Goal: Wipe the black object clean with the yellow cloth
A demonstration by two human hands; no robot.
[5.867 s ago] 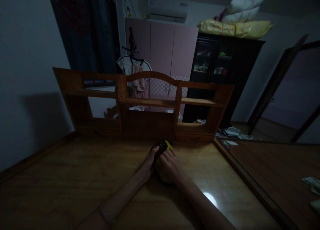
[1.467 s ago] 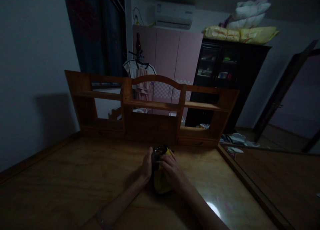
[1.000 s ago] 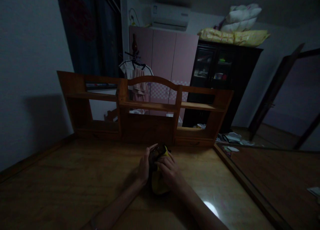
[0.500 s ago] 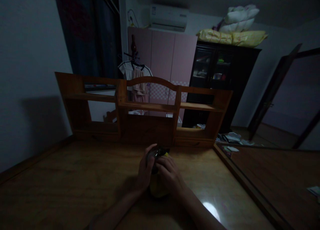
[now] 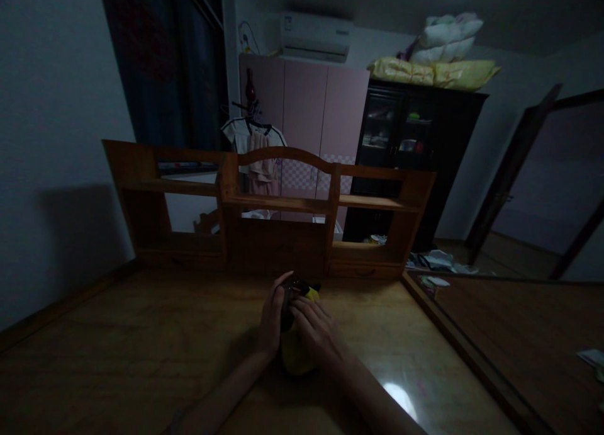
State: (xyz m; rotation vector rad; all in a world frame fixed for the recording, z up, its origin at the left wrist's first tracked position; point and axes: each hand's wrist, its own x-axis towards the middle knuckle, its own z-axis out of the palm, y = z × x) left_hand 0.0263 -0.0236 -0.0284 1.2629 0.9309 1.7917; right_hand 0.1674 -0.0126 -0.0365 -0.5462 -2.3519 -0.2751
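In the head view, a yellow and black object (image 5: 293, 358) sits on the wooden tabletop (image 5: 179, 334); the dim light hides its exact kind. Its lower body is yellow, and its upper part is dark and shiny with a yellow patch at the right. My left hand (image 5: 270, 322) is closed along its left side, thumb towards me. My right hand (image 5: 321, 331) lies over the top and right side, fingers bent onto the dark part. Both palms and most of the right fingertips' contact are hidden.
A low wooden shelf unit (image 5: 278, 202) runs along the table's far edge. A raised wooden rim (image 5: 453, 340) borders the right side. Beyond stand a pink wardrobe (image 5: 304, 107), a dark cabinet (image 5: 438, 126) and hanging clothes (image 5: 259, 142).
The fingers of both hands have shifted slightly on the object's dark top, and the left thumb has moved a little left. The object stays in about the same place.
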